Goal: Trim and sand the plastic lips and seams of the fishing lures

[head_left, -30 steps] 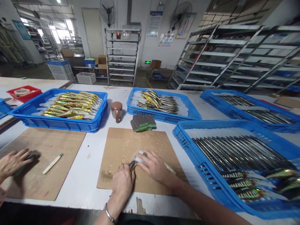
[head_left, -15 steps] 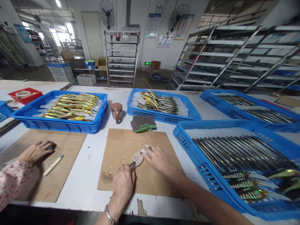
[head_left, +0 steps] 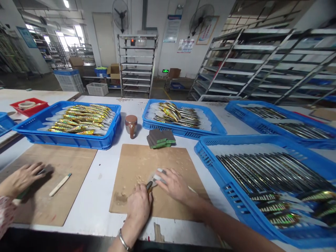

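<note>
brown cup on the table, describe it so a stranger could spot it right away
Start at the white table. Between the two far blue trays of gold lures stands a brown cup, just left of the stacked sanding blocks. It is the only round, upright thing there.

Head-worn view, close, down over worktable [head_left: 105, 196]

Blue crates [head_left: 65, 141], gold striped lures [head_left: 78, 119].
</note>
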Motion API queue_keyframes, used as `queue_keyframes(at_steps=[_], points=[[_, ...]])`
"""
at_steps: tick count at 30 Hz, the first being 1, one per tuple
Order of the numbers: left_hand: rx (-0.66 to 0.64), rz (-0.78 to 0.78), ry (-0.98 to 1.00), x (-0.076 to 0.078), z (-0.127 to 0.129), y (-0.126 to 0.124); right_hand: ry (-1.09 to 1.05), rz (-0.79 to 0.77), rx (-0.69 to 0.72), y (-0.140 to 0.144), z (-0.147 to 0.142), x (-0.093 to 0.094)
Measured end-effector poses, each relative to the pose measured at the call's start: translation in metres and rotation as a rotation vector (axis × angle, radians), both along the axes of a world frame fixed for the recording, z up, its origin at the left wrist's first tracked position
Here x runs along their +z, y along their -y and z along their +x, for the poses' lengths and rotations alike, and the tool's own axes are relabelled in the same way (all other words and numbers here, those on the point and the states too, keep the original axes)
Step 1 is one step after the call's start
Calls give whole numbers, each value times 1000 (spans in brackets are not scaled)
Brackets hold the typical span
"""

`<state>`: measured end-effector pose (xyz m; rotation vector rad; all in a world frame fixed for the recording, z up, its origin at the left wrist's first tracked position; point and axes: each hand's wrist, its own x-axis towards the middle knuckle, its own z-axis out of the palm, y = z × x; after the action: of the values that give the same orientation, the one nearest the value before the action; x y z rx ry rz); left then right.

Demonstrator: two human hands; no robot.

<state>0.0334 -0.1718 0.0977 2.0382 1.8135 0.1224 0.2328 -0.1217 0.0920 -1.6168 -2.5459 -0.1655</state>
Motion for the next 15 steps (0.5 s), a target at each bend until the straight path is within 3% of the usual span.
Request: queue_keyframes(at_steps=[4, 9, 13, 15], points=[[-2, -16, -5, 2, 2, -1, 65, -7, -162, 0, -6, 4], [7, -29, -12, 2, 2, -2, 14, -32, -37, 2, -10, 7], [18, -25, -5, 2, 2, -2, 61, -17, -157, 0, -11, 9], [22, -20, -10, 1, 2, -2, 69, 6, -152, 3, -13, 9]])
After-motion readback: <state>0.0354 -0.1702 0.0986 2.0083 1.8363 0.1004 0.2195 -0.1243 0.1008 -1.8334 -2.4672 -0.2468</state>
